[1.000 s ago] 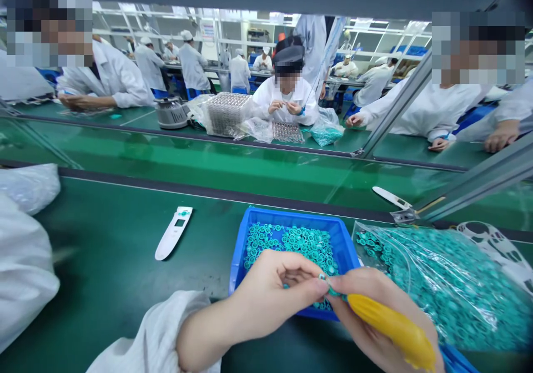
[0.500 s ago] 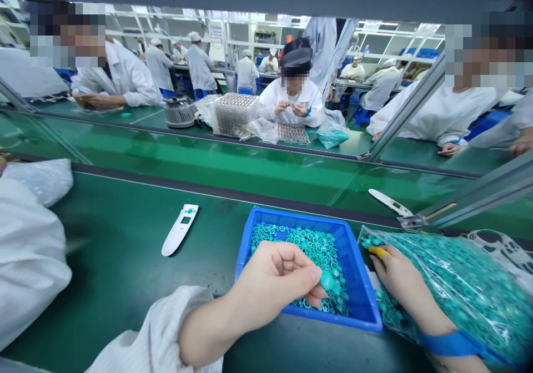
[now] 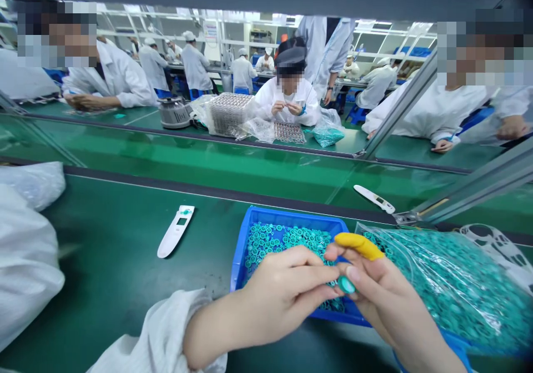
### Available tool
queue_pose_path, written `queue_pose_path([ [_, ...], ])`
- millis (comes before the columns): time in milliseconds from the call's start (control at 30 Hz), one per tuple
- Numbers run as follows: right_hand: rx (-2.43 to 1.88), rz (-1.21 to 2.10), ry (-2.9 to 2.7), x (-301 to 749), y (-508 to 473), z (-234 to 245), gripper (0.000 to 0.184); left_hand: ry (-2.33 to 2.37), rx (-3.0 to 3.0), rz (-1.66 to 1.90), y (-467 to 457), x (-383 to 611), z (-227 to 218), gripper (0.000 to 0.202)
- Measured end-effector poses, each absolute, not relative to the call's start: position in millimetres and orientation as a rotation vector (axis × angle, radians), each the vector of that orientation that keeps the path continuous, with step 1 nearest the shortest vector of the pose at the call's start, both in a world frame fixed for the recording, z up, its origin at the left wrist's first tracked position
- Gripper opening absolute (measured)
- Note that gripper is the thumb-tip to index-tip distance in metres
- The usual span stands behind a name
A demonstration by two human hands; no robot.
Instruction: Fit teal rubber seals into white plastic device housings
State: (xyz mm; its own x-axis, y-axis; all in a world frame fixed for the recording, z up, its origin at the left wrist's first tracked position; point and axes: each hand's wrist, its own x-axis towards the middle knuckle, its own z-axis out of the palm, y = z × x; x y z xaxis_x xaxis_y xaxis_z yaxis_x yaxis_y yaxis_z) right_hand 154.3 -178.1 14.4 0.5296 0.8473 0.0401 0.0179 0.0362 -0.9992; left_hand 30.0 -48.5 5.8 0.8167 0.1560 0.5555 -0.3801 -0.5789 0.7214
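My left hand [image 3: 287, 295] and my right hand [image 3: 381, 292] meet over the near edge of a blue bin [image 3: 239, 251]. Between their fingertips they pinch one small teal ring [image 3: 345, 284]. A yellow finger cot [image 3: 358, 245] covers my right forefinger, which sticks out over the bin. The bin holds several more teal rings [image 3: 287, 238]. A clear plastic bag of teal rings [image 3: 453, 284] lies just right of the bin.
A white thermometer shell [image 3: 175, 231] lies on the green mat left of the bin; another white shell [image 3: 373, 198] rides the conveyor belt [image 3: 216, 165] beyond. A metal frame bar [image 3: 470, 187] crosses at right. Workers in white coats sit across the belt. A white sleeve [image 3: 25, 262] is at far left.
My right hand left the bag and came back to my left hand over the bin; both now pinch one ring. The shell on the belt has drifted left.
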Motion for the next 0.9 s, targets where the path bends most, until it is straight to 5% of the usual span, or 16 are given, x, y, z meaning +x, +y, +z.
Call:
queue_pose_path([
  [167,-1.548,0.559,-0.931,159.3,-183.7,11.6,0.026,-0.025,1.836,0.644,-48.5,29.6,9.4,0.014],
  [300,-2.200,-0.086,-0.964,220.7,-205.3,-25.4,0.030,0.027,1.749,0.638,-44.8,29.1,10.4,0.013],
  [400,-2.662,-0.219,-1.190,271.4,-220.7,-65.6,0.032,-0.112,1.981,0.833,-39.3,26.8,9.8,0.018],
  [600,-2.697,-0.235,-1.278,293.2,-234.7,-95.0,0.031,-0.537,2.409,1.186,-30.3,16.8,17.2,0.023],
  [900,-2.489,-0.231,-0.852,265.2,-226.0,-58.7,0.035,-0.616,2.509,1.355,-29.5,15.7,20.7,0.016],
])
